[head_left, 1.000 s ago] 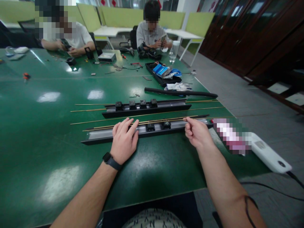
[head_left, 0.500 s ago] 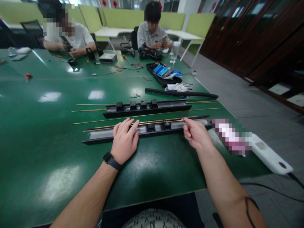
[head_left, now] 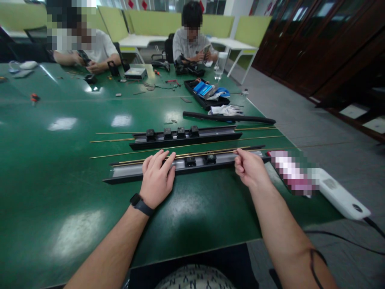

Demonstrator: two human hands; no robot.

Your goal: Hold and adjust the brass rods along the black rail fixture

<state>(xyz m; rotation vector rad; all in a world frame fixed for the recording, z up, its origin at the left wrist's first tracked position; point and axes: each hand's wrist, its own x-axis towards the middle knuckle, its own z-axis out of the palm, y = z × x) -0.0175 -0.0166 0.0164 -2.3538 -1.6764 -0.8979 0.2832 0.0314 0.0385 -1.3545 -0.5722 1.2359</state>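
My left hand (head_left: 158,173) lies with its fingers stretched across the near black channel (head_left: 144,176), a long trough with a pale inside. Several thin brass rods (head_left: 192,154) run lengthwise along its far side, partly under my left fingers. Two small black blocks, one of them this block (head_left: 190,161), sit in the trough between my hands. Toward the channel's right end, my right hand (head_left: 250,167) is closed in a pinch of thumb and forefinger on a thin brass rod. The exact pinch point is small and partly hidden by the fingers.
Behind lies a second black channel (head_left: 186,141) with several black blocks and brass rods. Farther back are a black foam tube (head_left: 228,117), white gloves (head_left: 226,110) and a black tray (head_left: 207,105). A white power strip (head_left: 343,196) lies right. Two people sit opposite.
My right hand has shifted slightly right along the near channel, still pinched. My left hand stays in place on the channel.
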